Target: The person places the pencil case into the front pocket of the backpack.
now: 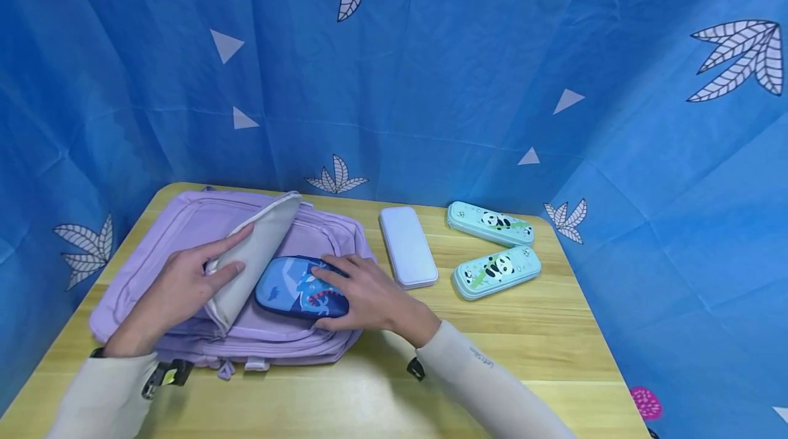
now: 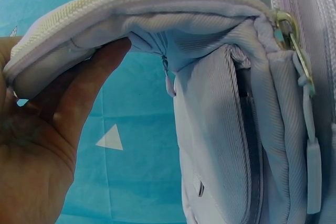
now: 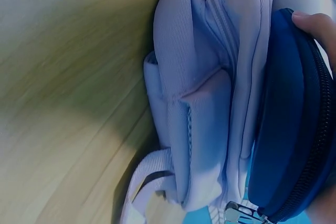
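– Pale sleeves at the very front, over the counter. And in the left grip?
– Pinched there: the raised flap of a purple backpack.
– In the right grip?
– Clasped at one end: a blue zippered case, over the backpack, just beside the flap.

Wears a pale cream left sleeve and a matching right sleeve marked with small dark lettering. Shows a black band and dark, yellow-green-patched device by the left cuff, a small black device near the right cuff.
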`<act>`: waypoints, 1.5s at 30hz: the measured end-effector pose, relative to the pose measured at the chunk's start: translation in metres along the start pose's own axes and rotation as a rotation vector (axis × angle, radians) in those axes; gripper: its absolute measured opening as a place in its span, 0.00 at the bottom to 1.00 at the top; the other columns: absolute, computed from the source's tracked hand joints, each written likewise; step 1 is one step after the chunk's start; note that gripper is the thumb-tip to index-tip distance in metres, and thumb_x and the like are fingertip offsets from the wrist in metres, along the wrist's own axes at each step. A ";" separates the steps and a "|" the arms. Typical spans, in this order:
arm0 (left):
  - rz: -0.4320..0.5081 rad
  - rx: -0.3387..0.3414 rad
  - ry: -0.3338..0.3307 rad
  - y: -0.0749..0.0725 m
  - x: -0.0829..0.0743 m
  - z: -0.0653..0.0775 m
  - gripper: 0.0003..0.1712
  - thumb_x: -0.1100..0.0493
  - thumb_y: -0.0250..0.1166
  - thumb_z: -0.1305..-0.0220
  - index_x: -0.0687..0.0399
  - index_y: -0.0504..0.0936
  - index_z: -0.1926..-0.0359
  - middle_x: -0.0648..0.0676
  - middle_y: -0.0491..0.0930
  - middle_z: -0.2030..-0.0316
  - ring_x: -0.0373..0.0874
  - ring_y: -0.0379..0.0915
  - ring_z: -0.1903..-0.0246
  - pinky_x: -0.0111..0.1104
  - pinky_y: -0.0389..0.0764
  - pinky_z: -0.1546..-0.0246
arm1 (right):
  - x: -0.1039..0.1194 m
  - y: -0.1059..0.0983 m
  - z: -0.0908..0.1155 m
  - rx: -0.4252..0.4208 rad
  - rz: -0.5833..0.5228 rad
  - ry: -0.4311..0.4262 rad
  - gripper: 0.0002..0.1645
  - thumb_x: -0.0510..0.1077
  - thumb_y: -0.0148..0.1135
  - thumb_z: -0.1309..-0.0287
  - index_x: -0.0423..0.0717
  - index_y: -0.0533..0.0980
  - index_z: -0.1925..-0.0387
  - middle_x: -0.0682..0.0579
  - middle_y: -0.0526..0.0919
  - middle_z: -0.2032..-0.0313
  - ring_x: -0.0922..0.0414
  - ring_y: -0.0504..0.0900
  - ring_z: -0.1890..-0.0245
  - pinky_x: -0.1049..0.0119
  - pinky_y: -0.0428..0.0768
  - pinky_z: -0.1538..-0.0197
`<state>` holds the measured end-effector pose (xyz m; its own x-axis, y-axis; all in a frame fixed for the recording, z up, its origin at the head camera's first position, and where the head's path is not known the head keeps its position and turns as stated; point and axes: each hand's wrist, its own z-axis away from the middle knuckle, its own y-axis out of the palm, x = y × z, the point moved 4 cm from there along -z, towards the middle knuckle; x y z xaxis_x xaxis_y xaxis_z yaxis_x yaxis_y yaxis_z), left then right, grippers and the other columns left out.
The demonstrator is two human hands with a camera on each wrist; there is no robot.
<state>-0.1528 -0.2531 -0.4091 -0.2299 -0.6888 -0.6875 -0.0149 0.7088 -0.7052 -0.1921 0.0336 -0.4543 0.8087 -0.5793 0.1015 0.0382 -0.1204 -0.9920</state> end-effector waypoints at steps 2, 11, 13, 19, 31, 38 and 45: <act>0.001 0.001 -0.002 0.001 0.000 0.000 0.34 0.55 0.67 0.20 0.38 0.70 0.18 0.69 0.70 0.24 0.60 0.78 0.39 0.19 0.70 0.54 | 0.002 0.001 -0.001 0.010 0.000 -0.003 0.56 0.78 0.67 0.37 0.59 0.65 0.16 0.49 0.67 0.18 0.43 0.72 0.24 0.43 0.78 0.27; -0.001 0.034 -0.031 0.002 -0.001 0.001 0.34 0.54 0.66 0.19 0.38 0.68 0.17 0.69 0.69 0.23 0.60 0.79 0.38 0.32 0.77 0.52 | 0.014 0.006 -0.009 0.036 0.069 -0.029 0.56 0.80 0.64 0.35 0.59 0.65 0.16 0.49 0.68 0.18 0.43 0.73 0.24 0.46 0.75 0.24; -0.001 0.042 -0.040 0.003 -0.001 0.001 0.34 0.53 0.65 0.18 0.37 0.68 0.17 0.69 0.69 0.22 0.62 0.77 0.35 0.39 0.79 0.49 | 0.016 0.007 -0.010 0.043 0.081 -0.028 0.56 0.80 0.64 0.36 0.60 0.65 0.16 0.49 0.67 0.18 0.44 0.73 0.24 0.46 0.74 0.24; 0.014 0.058 -0.055 0.005 0.000 0.000 0.35 0.52 0.65 0.18 0.36 0.67 0.17 0.67 0.67 0.21 0.68 0.69 0.26 0.57 0.77 0.40 | 0.018 0.010 -0.011 0.059 0.080 -0.016 0.57 0.81 0.64 0.36 0.61 0.64 0.15 0.50 0.66 0.17 0.45 0.72 0.23 0.46 0.73 0.23; -0.009 0.030 -0.036 0.004 -0.001 0.002 0.34 0.54 0.66 0.19 0.39 0.69 0.17 0.69 0.69 0.23 0.58 0.79 0.43 0.27 0.74 0.54 | 0.004 0.007 0.007 0.019 0.005 -0.004 0.62 0.82 0.66 0.39 0.56 0.63 0.15 0.47 0.67 0.18 0.43 0.70 0.21 0.46 0.75 0.24; -0.007 0.006 -0.004 0.003 -0.002 0.003 0.34 0.56 0.67 0.20 0.41 0.70 0.18 0.70 0.70 0.24 0.57 0.80 0.47 0.25 0.73 0.58 | -0.005 0.006 0.022 0.021 -0.062 0.037 0.65 0.80 0.70 0.41 0.55 0.60 0.14 0.46 0.67 0.18 0.45 0.70 0.21 0.47 0.73 0.22; -0.009 0.017 -0.021 0.003 -0.002 0.002 0.34 0.55 0.66 0.19 0.39 0.69 0.18 0.69 0.69 0.23 0.59 0.78 0.42 0.22 0.70 0.55 | -0.013 0.008 0.033 0.047 -0.168 0.096 0.66 0.78 0.71 0.40 0.55 0.57 0.13 0.45 0.63 0.16 0.44 0.68 0.20 0.46 0.71 0.21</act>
<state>-0.1507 -0.2503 -0.4100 -0.2097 -0.6982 -0.6845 -0.0004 0.7001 -0.7140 -0.1829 0.0662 -0.4658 0.7289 -0.6292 0.2700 0.1971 -0.1849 -0.9628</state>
